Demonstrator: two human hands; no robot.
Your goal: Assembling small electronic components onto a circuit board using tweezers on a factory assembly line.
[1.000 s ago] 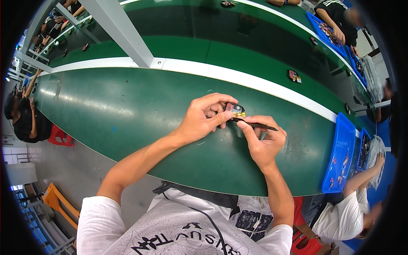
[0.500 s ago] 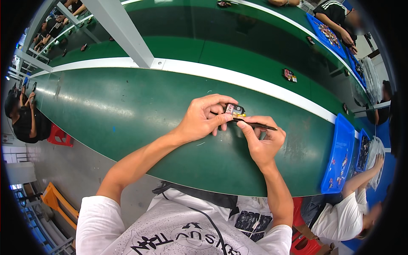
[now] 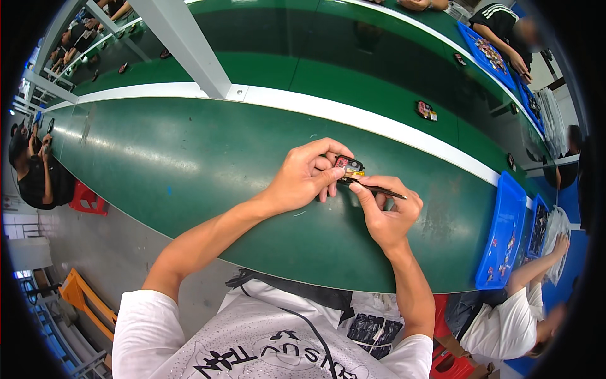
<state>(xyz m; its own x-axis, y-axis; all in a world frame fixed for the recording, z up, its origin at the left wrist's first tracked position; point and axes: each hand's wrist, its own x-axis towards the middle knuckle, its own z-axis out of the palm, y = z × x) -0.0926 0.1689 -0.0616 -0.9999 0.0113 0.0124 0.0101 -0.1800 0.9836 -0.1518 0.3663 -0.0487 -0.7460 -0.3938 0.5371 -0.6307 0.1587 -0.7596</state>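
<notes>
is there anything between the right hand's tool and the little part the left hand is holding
Nothing visible does. The left hand pinches the small part above the green table, and the thin dark tool in the right hand already has its tip at the part's edge, with no other object between them.

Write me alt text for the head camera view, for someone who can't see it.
Seen from above, a person's left hand pinches a small dark part over a green workbench while the right hand presses a thin dark tool against it. A blue tray of small parts sits at the right, beside another seated person.
</notes>
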